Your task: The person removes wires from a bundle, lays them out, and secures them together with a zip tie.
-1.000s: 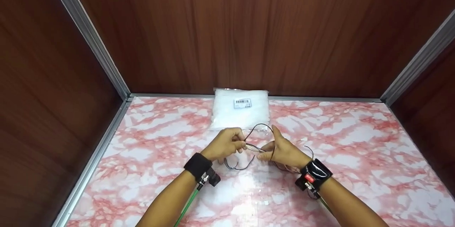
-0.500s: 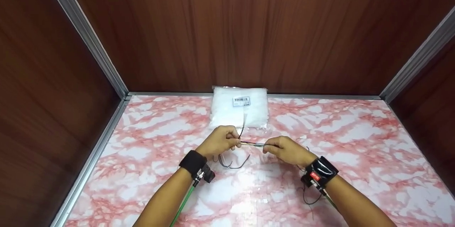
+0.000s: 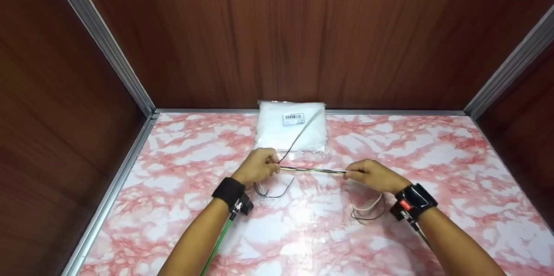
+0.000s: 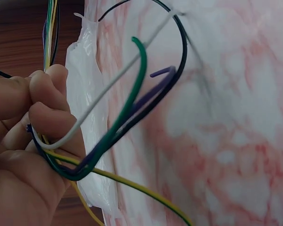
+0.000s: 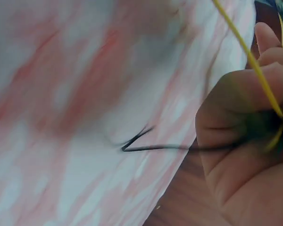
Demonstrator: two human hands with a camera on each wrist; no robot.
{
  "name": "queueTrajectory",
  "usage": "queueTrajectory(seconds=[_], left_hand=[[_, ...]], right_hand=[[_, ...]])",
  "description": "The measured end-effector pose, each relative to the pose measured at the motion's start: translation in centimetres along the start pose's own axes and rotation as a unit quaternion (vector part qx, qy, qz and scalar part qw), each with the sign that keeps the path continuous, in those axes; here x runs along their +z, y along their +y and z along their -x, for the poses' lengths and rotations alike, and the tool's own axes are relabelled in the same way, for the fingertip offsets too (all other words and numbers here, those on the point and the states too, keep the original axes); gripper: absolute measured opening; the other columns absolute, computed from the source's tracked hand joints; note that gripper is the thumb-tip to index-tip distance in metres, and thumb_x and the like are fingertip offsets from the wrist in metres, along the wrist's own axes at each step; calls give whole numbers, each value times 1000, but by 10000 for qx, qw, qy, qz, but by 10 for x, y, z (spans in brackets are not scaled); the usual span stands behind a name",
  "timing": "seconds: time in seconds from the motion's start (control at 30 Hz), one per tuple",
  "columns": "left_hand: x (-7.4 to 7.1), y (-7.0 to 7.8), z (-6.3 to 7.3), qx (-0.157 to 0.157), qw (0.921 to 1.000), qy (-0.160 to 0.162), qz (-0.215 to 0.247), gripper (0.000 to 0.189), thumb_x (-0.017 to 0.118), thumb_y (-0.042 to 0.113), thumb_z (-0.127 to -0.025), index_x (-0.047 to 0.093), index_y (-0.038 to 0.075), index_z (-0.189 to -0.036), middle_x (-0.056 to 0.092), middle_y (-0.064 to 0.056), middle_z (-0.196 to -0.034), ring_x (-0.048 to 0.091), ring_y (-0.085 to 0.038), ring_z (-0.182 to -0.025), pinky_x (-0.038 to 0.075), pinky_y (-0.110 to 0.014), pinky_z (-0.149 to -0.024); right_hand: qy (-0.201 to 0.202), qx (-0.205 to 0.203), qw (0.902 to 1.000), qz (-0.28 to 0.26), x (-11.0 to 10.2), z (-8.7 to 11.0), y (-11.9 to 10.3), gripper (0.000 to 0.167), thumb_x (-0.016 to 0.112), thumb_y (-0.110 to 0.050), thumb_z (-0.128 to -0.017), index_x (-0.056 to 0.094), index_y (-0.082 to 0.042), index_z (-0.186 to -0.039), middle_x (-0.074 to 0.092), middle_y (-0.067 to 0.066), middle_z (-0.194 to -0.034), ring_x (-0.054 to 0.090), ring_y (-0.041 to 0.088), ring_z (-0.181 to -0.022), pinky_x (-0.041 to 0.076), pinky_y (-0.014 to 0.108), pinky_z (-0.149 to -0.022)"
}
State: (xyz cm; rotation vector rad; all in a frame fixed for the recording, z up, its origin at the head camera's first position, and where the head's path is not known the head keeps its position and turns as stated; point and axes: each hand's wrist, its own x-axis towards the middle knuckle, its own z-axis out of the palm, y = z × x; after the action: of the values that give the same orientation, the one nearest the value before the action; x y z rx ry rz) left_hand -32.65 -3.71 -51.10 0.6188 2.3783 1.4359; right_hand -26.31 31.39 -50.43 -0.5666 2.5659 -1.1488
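Note:
A bundle of thin coloured wires (image 3: 312, 169) stretches nearly straight between my two hands above the table. My left hand (image 3: 258, 166) pinches its left end. In the left wrist view, loose tails in green (image 4: 140, 70), white, purple, dark and yellow-green curve out of the curled left fingers. My right hand (image 3: 375, 175) grips the bundle's right end, and pale and dark tails (image 3: 368, 209) loop below it. The right wrist view shows a yellow wire (image 5: 250, 56) and a dark wire (image 5: 165, 148) at the right palm. One dark wire (image 3: 297, 137) rises from beside the left fingers.
A clear plastic packet (image 3: 272, 131) with white contents and a barcode label lies at the back of the pink-and-white marbled table (image 3: 181, 207). Brown wood-look panels (image 3: 294, 33) with grey metal edging enclose the back and sides. Green cables (image 3: 220, 241) run from the wrist cameras.
My hands have moved apart, drawing the looped, loose wires into a straight bundle. The right hand has gone right and its fingers have closed round the wires; the dark wire now sticks up.

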Motion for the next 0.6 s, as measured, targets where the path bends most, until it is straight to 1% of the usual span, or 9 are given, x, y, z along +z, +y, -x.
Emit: queueTrajectory(seconds=[0.07,0.17,0.2,0.3,0.4,0.43,0.5,0.6], left_hand=[[-1,-2,-1,-29,9999,23,-103,6,64,-1,-86,61,3,-83,73,-13,-80,61,-17,-65,44,-21,-55],[-2,-5,-4,59,9988,8,-490,6,64,0,-86,62,3,-82,73,-12,-80,57,-10,-62,43,-21,-54],[-2,-6,-5,97,9981,10,-616,6,64,-1,-86,62,3,-82,73,-12,-80,56,-9,-61,44,-21,-54],[-2,-9,-7,124,9965,36,-826,6,64,-2,-85,62,3,-81,72,-12,-79,56,-9,-60,44,-21,-52],[-2,-12,-8,87,9962,40,-861,7,64,-2,-85,61,3,-81,72,-13,-80,57,-10,-61,45,-21,-52],[-1,-12,-9,103,9958,43,-907,8,65,-2,-85,61,4,-81,72,-13,-80,57,-10,-62,45,-21,-53],[-1,-12,-10,180,9943,71,-1046,8,65,-2,-84,61,5,-80,72,-11,-79,56,-10,-63,45,-21,-56],[-1,-13,-13,317,9910,180,-1291,9,67,-2,-82,62,5,-78,69,-7,-75,54,-10,-65,45,-21,-59]], right_hand=[[24,5,10000,7,-2,3,4,24,55,-25,-100,72,-8,-99,45,-5,-71,40,3,-64,33,19,-58],[74,39,9999,85,-5,5,10,25,55,-26,-100,72,-8,-102,58,2,-81,46,5,-73,38,20,-64],[105,49,9999,109,-6,6,13,24,56,-26,-99,72,-9,-102,59,3,-82,47,5,-73,38,20,-65],[183,147,9997,117,-11,10,20,24,57,-25,-99,73,-8,-98,58,3,-79,46,5,-72,39,20,-65],[197,244,9995,32,-16,15,28,24,58,-25,-98,73,-7,-93,48,-3,-71,44,4,-67,37,19,-63],[196,288,9994,5,-18,16,30,25,58,-25,-98,73,-6,-93,48,-3,-71,44,4,-66,37,19,-62],[208,411,9989,-82,-22,19,34,26,59,-27,-97,73,-6,-92,49,-3,-71,44,4,-66,38,19,-61],[210,606,9977,-219,-29,24,40,30,59,-29,-97,72,-3,-90,48,-3,-68,42,4,-60,37,20,-56]])
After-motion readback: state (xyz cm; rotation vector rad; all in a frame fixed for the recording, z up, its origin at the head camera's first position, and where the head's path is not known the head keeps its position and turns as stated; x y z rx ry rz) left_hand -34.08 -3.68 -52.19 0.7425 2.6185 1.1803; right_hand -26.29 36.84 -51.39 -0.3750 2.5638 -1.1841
